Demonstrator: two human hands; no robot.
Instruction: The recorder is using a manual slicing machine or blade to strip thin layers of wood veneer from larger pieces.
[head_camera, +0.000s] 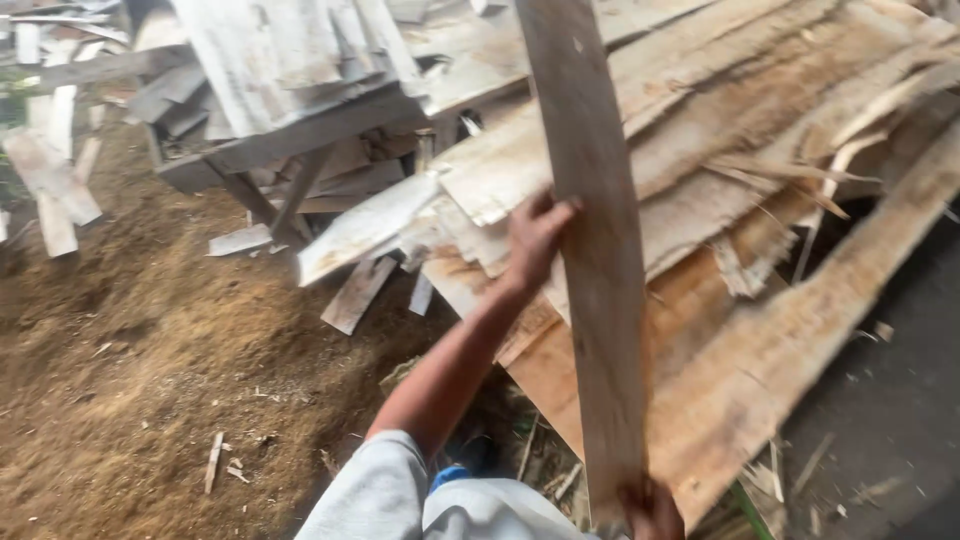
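The left hand (535, 240) is closed on the left edge of a long narrow wooden plank (600, 260), fingers hooked over that edge, about the middle of its length. The right hand (652, 510) grips the near end of the same plank, low at the bottom of the view and partly cut off. The plank stands steeply, its far end leaving the view at the top.

Behind the hands lies a pile of rough slabs and thin boards (760, 190), many with split edges. To the left of the left hand is ground covered with sawdust (130, 350), and farther a grey wooden rack (290, 130) with more boards.

To handle the plank well, both grips should stay firm and away from the splintered edges.
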